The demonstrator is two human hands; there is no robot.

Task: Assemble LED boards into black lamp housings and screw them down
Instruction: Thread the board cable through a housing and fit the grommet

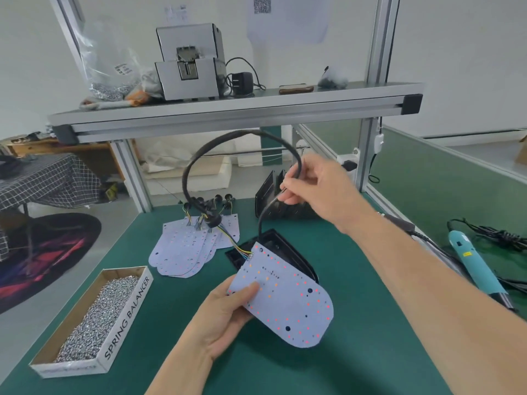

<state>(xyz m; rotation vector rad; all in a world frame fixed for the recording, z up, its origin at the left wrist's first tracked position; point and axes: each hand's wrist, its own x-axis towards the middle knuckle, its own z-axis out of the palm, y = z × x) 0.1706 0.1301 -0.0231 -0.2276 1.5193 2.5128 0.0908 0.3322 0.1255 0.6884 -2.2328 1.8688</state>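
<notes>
My left hand (pixel 228 315) grips the near left edge of a white LED board (pixel 288 297) dotted with red and orange LEDs, held tilted above a black lamp housing (pixel 281 246) on the green mat. Coloured wires run from the board's far corner to a black sleeved cable (pixel 199 155) that loops up high. My right hand (pixel 310 183) pinches that cable near its far end, above the housing. A thin black lead drops from the fingers down into the housing.
A pile of more LED boards (pixel 182 249) with wired grommets lies behind left. A cardboard box of screws (pixel 94 317) sits at the front left. Spare black housings (pixel 271 192) stand at the back. A teal electric screwdriver (pixel 470 260) lies right. A shelf (pixel 228 109) overhangs the bench.
</notes>
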